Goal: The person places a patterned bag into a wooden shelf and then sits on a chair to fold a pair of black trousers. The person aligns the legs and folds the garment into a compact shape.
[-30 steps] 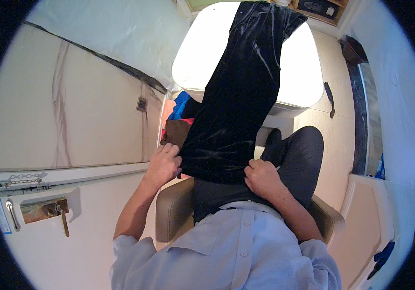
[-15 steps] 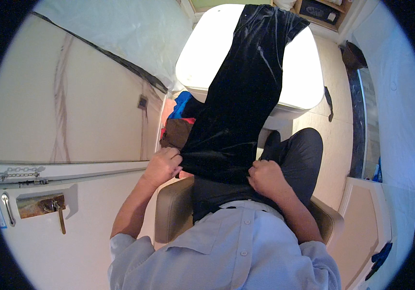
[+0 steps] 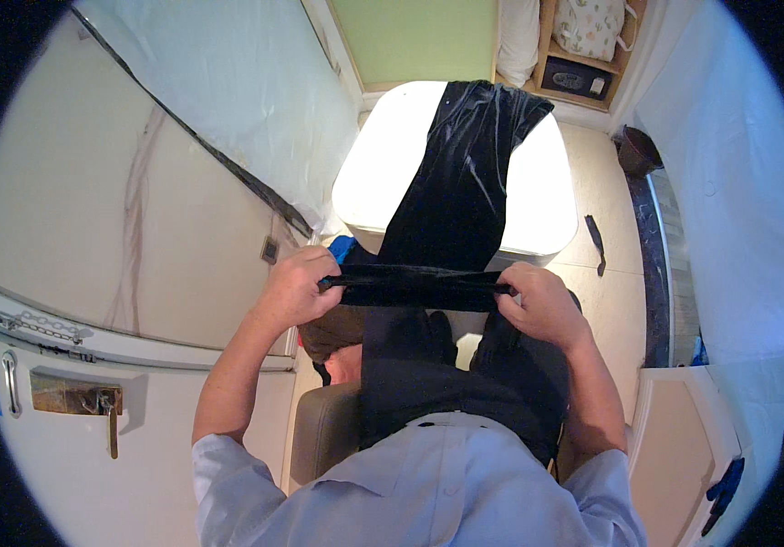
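Note:
A long black velvet dress (image 3: pixel 465 173) lies over a bright white table (image 3: pixel 383 164) and hangs toward me off its near edge. My left hand (image 3: pixel 301 284) is closed on the left corner of the dress's near end. On the opposite corner, my right hand (image 3: pixel 540 303) is closed too. Between them the hem is stretched taut and level above my lap, its edge folded over in a narrow band. The far end, with what looks like a short sleeve, rests at the table's back edge.
Beside the table's left near corner is a pile of clothes, with a brown piece (image 3: pixel 332 335) and a blue piece (image 3: pixel 342 248). A black strap (image 3: pixel 595 244) lies on the floor at right. Further back stand a dark basket (image 3: pixel 636 151) and a shelf with a black safe (image 3: pixel 576 78).
Both hands have risen from my lap and moved forward, lifting the dress's near end and pulling it taut. The view has tilted up, showing more of the back wall and shelf.

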Demonstrator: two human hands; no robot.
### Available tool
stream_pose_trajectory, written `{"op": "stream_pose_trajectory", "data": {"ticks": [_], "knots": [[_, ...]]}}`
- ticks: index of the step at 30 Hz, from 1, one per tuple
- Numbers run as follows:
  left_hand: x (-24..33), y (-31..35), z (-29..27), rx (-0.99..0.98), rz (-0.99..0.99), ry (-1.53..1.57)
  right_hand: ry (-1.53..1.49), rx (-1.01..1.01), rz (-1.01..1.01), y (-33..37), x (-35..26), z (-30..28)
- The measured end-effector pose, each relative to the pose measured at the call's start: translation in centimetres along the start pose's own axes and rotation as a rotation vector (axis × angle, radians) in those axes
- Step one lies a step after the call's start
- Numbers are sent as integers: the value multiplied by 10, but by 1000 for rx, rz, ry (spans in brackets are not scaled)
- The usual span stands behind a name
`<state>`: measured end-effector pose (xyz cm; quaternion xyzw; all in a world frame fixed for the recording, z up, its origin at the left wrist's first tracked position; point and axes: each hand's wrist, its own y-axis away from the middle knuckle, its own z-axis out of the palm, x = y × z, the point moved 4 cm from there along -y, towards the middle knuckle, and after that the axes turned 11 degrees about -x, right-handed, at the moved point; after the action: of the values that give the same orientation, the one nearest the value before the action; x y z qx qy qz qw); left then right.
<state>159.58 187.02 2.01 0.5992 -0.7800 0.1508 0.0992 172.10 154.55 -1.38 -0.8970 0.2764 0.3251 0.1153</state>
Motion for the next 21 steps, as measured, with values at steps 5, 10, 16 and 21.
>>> {"op": "stream_pose_trajectory", "data": {"ticks": [5,10,16,21], "knots": [[14,-24,-2,-97,-81,96,53,23,9,8,15,-17],[27,-47,-4,40,152,430,-14,31,89,7,25,-33],[33,-76,-11,-4,174,811,-225,64,213,11,33,-58],[32,-85,-16,-48,50,952,-193,82,151,4,28,-73]]}}
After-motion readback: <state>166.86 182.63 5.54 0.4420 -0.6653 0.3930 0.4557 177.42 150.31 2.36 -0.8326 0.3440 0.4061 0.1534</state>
